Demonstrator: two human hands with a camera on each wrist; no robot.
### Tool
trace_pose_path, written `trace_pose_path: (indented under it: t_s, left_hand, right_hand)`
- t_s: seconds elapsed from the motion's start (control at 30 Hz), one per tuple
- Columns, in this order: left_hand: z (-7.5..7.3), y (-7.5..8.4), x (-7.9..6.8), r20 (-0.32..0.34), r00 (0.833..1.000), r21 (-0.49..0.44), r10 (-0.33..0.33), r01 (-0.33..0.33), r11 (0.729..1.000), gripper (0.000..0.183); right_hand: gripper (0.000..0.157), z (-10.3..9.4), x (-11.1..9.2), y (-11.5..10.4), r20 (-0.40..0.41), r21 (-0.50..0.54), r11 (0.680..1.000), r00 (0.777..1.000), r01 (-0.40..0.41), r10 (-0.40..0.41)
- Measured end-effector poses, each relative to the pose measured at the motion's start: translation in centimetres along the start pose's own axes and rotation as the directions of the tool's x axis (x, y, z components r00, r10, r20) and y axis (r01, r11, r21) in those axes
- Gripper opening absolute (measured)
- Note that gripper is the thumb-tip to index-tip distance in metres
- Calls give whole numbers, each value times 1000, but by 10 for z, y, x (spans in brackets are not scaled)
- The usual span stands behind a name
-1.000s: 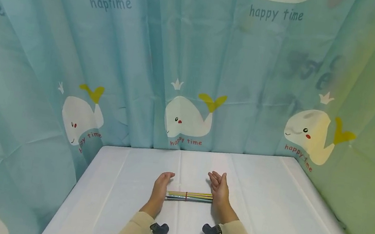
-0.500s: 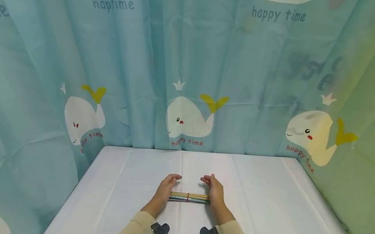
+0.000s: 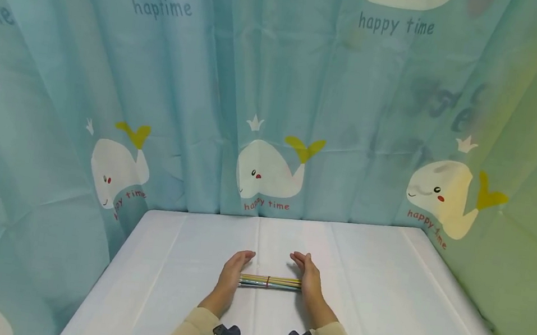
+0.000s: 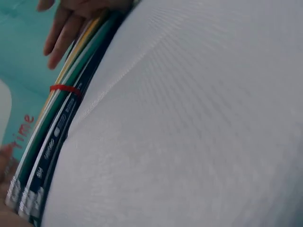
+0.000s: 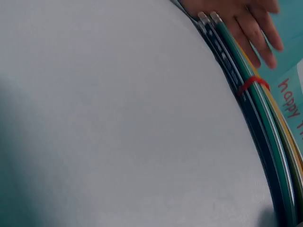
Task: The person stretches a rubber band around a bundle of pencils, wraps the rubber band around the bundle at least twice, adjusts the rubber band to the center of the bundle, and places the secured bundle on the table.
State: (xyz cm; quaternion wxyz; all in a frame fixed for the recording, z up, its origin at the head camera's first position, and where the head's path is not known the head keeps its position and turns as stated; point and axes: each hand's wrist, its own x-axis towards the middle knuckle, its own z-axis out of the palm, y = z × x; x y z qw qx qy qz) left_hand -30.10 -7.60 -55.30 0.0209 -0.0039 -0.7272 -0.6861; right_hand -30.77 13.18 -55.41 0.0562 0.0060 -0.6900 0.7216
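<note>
A bundle of pencils [image 3: 283,284] in yellow, green and dark blue lies crosswise on the white table, bound mid-length by a red band [image 3: 267,282]. My left hand [image 3: 228,278] stands on edge at the left end, its palm against the silvery pencil tips. Straight, slightly spread fingers of that hand [image 5: 246,26] show in the right wrist view. At the other end my right hand [image 3: 312,289] stands likewise, palm facing inward and touching the pencils. Its extended fingers [image 4: 61,38] appear in the left wrist view. Both palms hide the outermost ends of the bundle.
The table [image 3: 360,281] has a white cover with fold lines. A blue-green curtain [image 3: 356,117] with whale prints hangs behind it and along both sides. Dark devices [image 3: 228,334] are worn at both wrists, below beige sleeves [image 3: 190,333].
Both hands have come slightly closer together along the pencils, then eased apart a little. The right hand's fingers, earlier spread, now lie closer together and lean inward. The bundle stays in about the same place.
</note>
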Motion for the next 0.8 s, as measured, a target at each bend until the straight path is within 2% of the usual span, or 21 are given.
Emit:
trace_pose_path:
  t_s: [0.17, 0.27, 0.43, 0.5, 0.57, 0.63, 0.7, 0.8]
  left_hand:
    - [-1, -6, -1, 8, 998, -121, 65, -63, 991, 41]
    - [1, -4, -1, 8, 999, -68, 43, -42, 997, 42]
    - [6, 0, 0, 34, 999, 77, 29, -31, 997, 44]
    - [5, 0, 1, 34, 999, 57, 30, -32, 998, 44]
    - [1, -1, 2, 29, 999, 1, 23, -23, 1000, 43]
    - [-6, -1, 3, 24, 999, -67, 22, -21, 998, 43]
    - [-13, -1, 4, 18, 999, -124, 27, -25, 992, 42]
    - [-25, 1, 6, 3, 999, -177, 34, -33, 984, 41]
  right_hand:
    - [65, 0, -2, 0, 57, -72, 997, 998, 23, -19]
    - [68, 1, -2, -1, 68, -109, 994, 998, 6, 1]
    - [71, 0, 0, -3, 98, -90, 996, 995, -14, 23]
    - [72, -3, 0, -4, 104, -37, 999, 994, -22, 25]
    - [74, -8, 1, -5, 97, 74, 996, 994, -54, 47]
    - [79, -14, 2, -6, 95, 201, 975, 992, -99, 81]
    - [82, -22, 3, -7, 92, 314, 939, 989, -138, 114]
    - [83, -34, 6, -8, 66, 393, 903, 985, -175, 162]
